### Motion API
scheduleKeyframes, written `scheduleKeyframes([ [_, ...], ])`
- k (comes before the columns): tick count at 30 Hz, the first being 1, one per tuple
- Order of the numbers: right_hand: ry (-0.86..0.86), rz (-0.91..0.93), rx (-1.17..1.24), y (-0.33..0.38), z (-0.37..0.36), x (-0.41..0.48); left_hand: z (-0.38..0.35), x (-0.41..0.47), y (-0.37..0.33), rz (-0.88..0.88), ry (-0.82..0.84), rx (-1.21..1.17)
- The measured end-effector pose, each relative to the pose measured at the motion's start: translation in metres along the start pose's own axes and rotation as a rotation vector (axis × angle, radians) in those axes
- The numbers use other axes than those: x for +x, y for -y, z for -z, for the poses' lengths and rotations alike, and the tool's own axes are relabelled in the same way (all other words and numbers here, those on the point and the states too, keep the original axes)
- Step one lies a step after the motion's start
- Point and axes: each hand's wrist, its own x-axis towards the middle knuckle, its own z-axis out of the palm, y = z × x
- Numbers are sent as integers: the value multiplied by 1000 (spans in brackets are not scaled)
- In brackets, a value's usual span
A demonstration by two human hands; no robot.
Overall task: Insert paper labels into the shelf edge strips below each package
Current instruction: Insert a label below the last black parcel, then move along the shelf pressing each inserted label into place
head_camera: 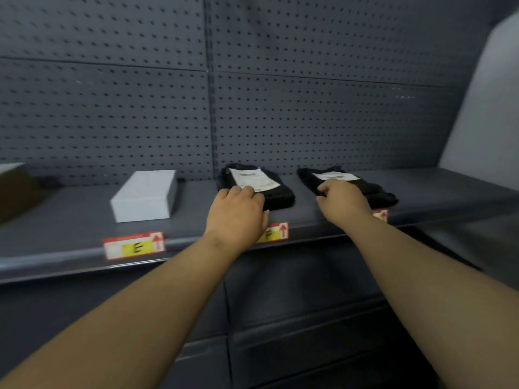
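Three packages lie on a dark grey shelf (70, 220): a white box (144, 197) at left, a black bag with a white sticker (269, 186) in the middle, and a second black bag (365, 186) at right. My left hand (237, 213) grips the front left corner of the middle bag. My right hand (341, 202) holds the front left edge of the right bag. Red, white and yellow paper labels sit in the shelf edge strip: one marked E (134, 245) under the box, one (276, 233) partly behind my left hand, one (380, 215) mostly behind my right wrist.
A grey pegboard back wall (252, 108) rises behind the shelf. A brown cardboard box (14, 189) sits at the far left of the shelf. Darker lower shelves (295, 318) lie below. A pale wall (491, 108) stands at the right.
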Motion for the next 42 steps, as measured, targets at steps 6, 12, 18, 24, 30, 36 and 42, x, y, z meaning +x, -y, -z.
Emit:
scheduleKeyframes([
  [6,23,128,-76,104,-29,-50,29,-72,96,96,22,75],
  [12,66,160,-2,223,-70,-116,65,-155,210,131,71,105],
  [18,79,218,36,330,-105,-179,98,-232,305,159,110,157],
  [24,142,284,60,398,-127,-219,110,-287,356,205,140,174],
  [30,133,350,72,433,-133,-239,125,-322,380,263,148,196],
  [36,174,397,77,471,-138,-255,142,-349,403,315,148,215],
  [42,179,458,90,515,-151,-269,155,-376,440,359,134,246],
])
